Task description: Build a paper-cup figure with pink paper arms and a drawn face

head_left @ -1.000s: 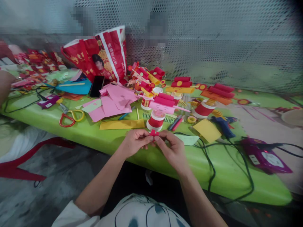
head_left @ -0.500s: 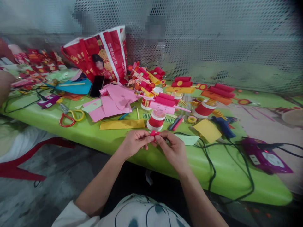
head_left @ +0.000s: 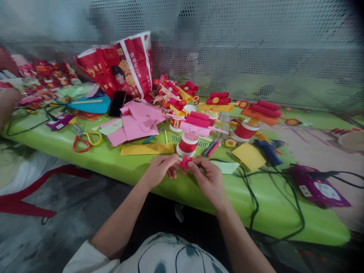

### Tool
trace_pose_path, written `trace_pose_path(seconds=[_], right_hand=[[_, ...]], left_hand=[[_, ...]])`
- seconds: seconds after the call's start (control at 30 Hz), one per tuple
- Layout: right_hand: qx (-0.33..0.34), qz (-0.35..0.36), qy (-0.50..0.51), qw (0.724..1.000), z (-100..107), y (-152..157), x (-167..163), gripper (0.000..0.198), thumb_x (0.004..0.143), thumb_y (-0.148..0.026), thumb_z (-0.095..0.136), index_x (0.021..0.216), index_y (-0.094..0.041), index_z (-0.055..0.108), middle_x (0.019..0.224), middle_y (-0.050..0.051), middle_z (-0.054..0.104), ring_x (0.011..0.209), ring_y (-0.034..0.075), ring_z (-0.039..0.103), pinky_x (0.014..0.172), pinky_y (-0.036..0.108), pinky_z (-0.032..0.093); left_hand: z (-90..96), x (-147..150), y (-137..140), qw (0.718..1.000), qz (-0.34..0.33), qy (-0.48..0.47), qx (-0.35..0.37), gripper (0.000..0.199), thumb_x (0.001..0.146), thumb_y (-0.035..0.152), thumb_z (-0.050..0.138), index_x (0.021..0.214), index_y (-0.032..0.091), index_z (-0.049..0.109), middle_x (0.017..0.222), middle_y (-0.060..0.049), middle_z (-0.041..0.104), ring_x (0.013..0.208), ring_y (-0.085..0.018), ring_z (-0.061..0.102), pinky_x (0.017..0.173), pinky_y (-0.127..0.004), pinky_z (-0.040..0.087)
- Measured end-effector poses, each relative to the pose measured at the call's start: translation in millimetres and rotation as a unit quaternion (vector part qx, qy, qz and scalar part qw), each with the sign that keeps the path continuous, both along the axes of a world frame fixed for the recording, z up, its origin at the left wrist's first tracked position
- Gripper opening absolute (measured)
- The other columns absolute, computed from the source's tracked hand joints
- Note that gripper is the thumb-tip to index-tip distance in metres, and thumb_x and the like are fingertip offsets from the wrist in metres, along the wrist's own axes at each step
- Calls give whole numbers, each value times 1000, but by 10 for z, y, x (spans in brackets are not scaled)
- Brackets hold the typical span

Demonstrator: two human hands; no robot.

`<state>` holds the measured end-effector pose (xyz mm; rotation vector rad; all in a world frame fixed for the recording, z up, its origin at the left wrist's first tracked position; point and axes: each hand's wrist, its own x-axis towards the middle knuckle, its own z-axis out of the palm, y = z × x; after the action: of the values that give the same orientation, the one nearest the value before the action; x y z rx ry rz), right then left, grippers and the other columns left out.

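A small piece of red paper [head_left: 185,162] is pinched between the thumb and fingers of my right hand [head_left: 209,176], above the front edge of the table. My left hand [head_left: 160,170] is just left of it, thumb and fingers apart; whether a fingertip touches the paper I cannot tell. Directly behind the red paper stands a paper figure [head_left: 195,129] with a pink face and red rolls on top, on a red and white cup base [head_left: 187,145]. A yellow paper strip [head_left: 146,149] lies behind my left hand, and a pale green paper piece [head_left: 226,167] lies right of my right hand.
Scissors [head_left: 85,140], pink paper sheets [head_left: 142,121] and a phone [head_left: 116,104] lie to the left. A red bag [head_left: 125,68] stands behind. On the right are a blue glue gun [head_left: 269,152], black cables [head_left: 257,206] and a purple box [head_left: 315,187]. Another person's hand [head_left: 8,100] is far left.
My left thumb has lifted off the red paper and the left fingers have spread. More of the red paper now shows in my right hand.
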<state>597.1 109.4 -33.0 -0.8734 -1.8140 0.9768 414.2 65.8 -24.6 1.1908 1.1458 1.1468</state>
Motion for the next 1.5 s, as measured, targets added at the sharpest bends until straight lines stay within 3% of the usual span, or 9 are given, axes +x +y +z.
trace_pose_path(seconds=[0.17,0.37,0.57,0.8,1.0,1.17,1.23,1.33,1.5], right_hand=[[26,7,-21,999,8,5,-4,23,97,-37,63,81,-20,66,72,0,61,66,14,53,62,27,41],[92,-1,-60,994,-33,13,-15,23,99,-36,59,82,-21,63,76,1,64,70,16,56,71,31,40],[185,-8,-103,977,0,-28,-50,13,100,-33,59,93,-22,64,82,0,69,78,17,61,82,37,36],[219,-45,-149,963,57,-116,-64,22,105,-27,48,86,-21,59,79,1,67,73,15,58,83,37,35],[254,-90,-177,947,46,-295,0,20,105,-21,44,87,-20,53,81,2,64,72,17,54,79,36,34],[240,-92,-153,954,6,-411,138,18,104,-18,44,88,-21,50,79,1,61,70,16,52,76,34,35],[236,-92,-149,956,4,-437,191,18,103,-17,45,87,-22,49,78,0,60,71,16,51,75,34,35],[249,-89,-152,952,16,-451,242,17,102,-16,48,87,-22,49,77,-1,59,71,16,52,75,35,35],[269,-58,-154,949,53,-433,239,17,102,-15,48,86,-23,48,76,0,59,69,17,52,74,35,35]], left_hand=[[-29,39,5,998,26,53,-4,28,85,43,74,84,15,68,69,-3,70,57,-10,58,55,-21,44],[-100,19,-10,992,-3,113,61,25,94,39,63,85,16,65,74,-2,69,59,-9,56,59,-21,45],[-135,18,-90,989,56,116,72,29,96,44,60,86,17,63,73,1,66,56,-8,52,56,-21,42],[-92,146,-219,988,105,87,66,29,95,46,63,90,18,65,75,0,68,57,-9,54,55,-21,43],[-147,417,-377,965,177,159,110,25,99,43,57,93,21,66,77,-1,71,63,-12,60,63,-24,48],[-160,493,-445,959,137,202,141,22,99,40,58,102,21,69,94,-6,77,77,-16,68,73,-27,51],[-152,503,-460,962,111,211,135,22,98,40,58,99,21,69,91,-6,76,76,-17,67,72,-28,51],[-149,527,-474,978,81,163,103,26,98,42,57,89,20,67,76,-3,69,63,-14,59,62,-26,46],[-161,524,-464,998,46,-22,34,33,91,47,68,106,18,67,79,-2,64,58,-10,51,54,-23,43]])
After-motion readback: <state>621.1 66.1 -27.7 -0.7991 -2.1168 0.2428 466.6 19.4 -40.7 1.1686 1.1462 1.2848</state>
